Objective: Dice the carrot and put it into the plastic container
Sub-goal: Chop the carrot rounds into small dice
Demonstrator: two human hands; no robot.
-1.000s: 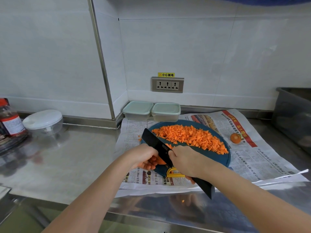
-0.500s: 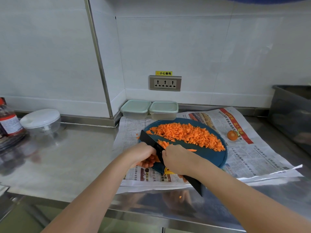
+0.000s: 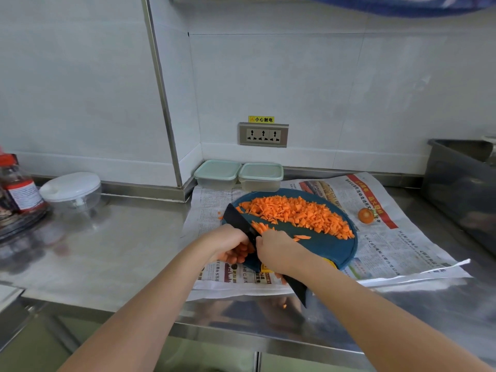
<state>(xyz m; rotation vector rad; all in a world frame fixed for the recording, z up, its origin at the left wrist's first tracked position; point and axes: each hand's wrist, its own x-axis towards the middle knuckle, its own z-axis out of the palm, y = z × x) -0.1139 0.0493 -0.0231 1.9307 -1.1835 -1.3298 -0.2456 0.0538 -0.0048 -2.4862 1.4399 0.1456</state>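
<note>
Right hand [image 3: 276, 251] gripping knife [image 3: 237, 218]; left hand [image 3: 228, 244] curled over carrot [image 3: 249, 248]

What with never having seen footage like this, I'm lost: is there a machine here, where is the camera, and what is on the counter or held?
No machine: these are a person's two bare arms, filmed by one camera worn on their head, looking forward and down. The right hand grips a black knife; the left hand has its fingers curled on a carrot piece beside the blade. Both work on a round blue cutting board holding a pile of diced carrot. The board sits on newspaper spread over a steel counter. A carrot end lies on the paper, and two lidded plastic containers wait against the wall.
</note>
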